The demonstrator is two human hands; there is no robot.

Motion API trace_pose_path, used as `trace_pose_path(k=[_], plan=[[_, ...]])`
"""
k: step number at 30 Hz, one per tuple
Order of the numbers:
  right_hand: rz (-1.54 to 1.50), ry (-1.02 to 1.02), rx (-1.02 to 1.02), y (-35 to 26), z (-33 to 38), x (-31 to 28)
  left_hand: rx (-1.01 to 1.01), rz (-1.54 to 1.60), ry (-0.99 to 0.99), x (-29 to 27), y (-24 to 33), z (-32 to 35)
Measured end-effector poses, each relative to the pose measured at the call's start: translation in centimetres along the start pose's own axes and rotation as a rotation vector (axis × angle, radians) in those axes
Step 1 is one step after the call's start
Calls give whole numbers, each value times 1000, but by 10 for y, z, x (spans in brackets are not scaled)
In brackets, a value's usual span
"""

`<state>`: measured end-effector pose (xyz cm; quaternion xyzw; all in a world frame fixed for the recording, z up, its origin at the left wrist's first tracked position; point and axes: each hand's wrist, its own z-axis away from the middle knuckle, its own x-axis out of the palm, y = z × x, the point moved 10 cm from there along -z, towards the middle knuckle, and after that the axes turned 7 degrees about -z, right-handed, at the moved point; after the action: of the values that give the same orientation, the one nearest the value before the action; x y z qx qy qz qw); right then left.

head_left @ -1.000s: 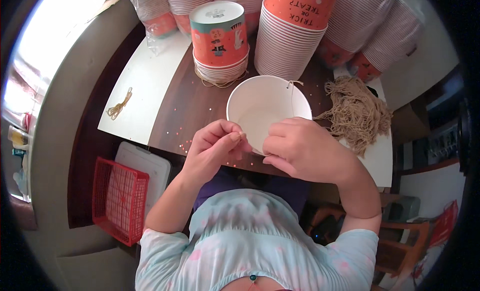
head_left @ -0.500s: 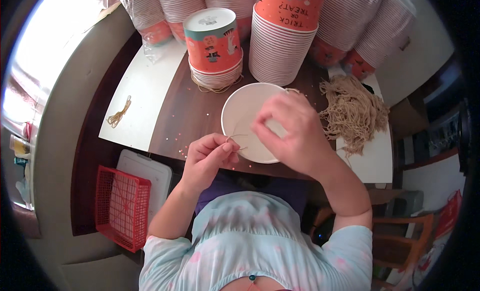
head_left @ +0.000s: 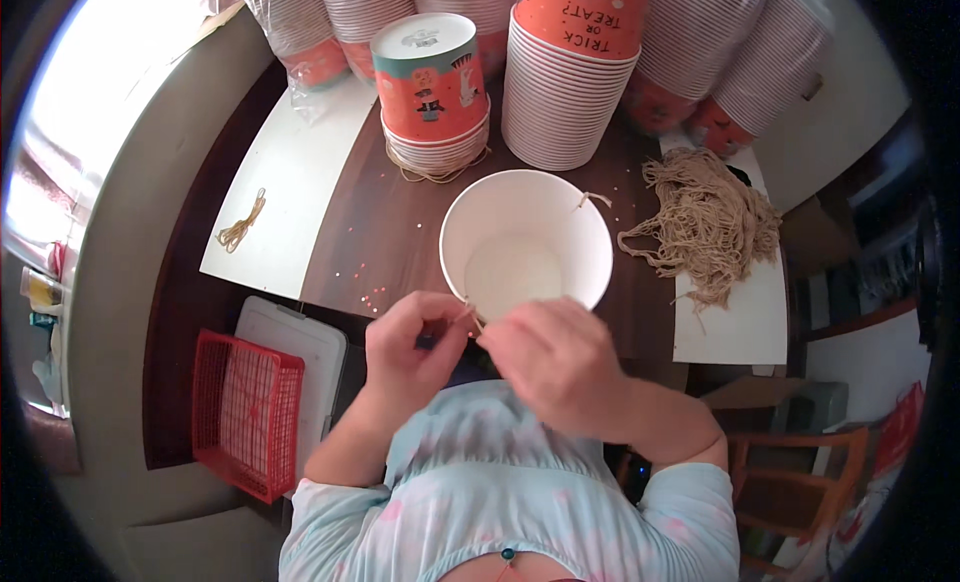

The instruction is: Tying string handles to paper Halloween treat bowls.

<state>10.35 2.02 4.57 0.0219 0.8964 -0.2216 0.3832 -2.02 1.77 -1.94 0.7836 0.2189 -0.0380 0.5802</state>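
A white-lined paper bucket (head_left: 520, 207) stands on the brown tabletop with its mouth toward me. At its near left rim, my left hand (head_left: 408, 347) pinches a thin tan string (head_left: 476, 321). The fingers of my right hand (head_left: 560, 360) close on the same string right beside it; their tips are partly hidden and the hand is slightly blurred. A short knotted string end (head_left: 594, 198) sticks out at the bucket's far right rim.
A heap of tan strings (head_left: 705, 222) lies at the right. Behind stand an upturned orange bucket stack (head_left: 428, 92), a taller stack (head_left: 560, 102) and several wrapped stacks (head_left: 690, 42). A string bundle (head_left: 240, 224) lies left; a red basket (head_left: 248, 412) sits lower left.
My right hand has come down from above the bucket's mouth to the near rim, beside my left hand. The bucket's inside and the far string end are now uncovered.
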Motion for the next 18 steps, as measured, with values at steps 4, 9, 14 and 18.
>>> trace_pose_path(k=[4,9,14,18], plan=[[18,34,53,-12,20,17,499,-397,270,-11,41,26],[63,153,56,-10,28,17,346,-138,299,-12,8,30],[134,324,-28,8,34,14,-315,770,180,26,-56,29],[166,275,114,34,35,28,-495,1080,111,51,-74,32]])
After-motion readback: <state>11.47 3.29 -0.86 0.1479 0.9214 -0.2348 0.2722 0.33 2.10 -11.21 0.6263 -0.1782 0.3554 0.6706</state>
